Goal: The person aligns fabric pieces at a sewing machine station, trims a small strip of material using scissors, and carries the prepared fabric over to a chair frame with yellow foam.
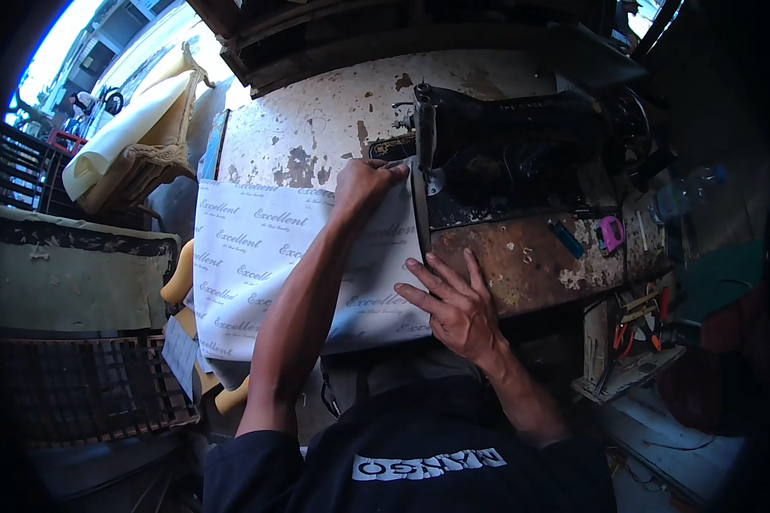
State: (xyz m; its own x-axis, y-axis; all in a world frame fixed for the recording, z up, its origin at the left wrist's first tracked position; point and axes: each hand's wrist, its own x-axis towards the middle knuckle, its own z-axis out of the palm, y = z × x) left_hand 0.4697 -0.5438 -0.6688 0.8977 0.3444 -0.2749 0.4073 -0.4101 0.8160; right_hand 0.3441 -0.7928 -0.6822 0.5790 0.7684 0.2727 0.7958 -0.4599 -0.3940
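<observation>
Right beside the needle end of the black sewing machine (522, 128), the left hand (366, 190) is folded in on the far right corner of a white sheet (364, 274) printed in grey script, and appears to pinch it. The sheet lies on the bench (342, 120), left of the machine's arm, spreading leftward and back toward the body beneath the left forearm; its longer side seems to run left to right, while its right edge leads from the machine toward the person. Along that edge, at the near end, the right hand (460, 315) lies palm down, holding nothing, fingers spread wide, their tips at the sheet. So the left hand is nearer the needle end. Farther right are a pink tape measure (610, 232) and a flat teal piece (565, 239).
</observation>
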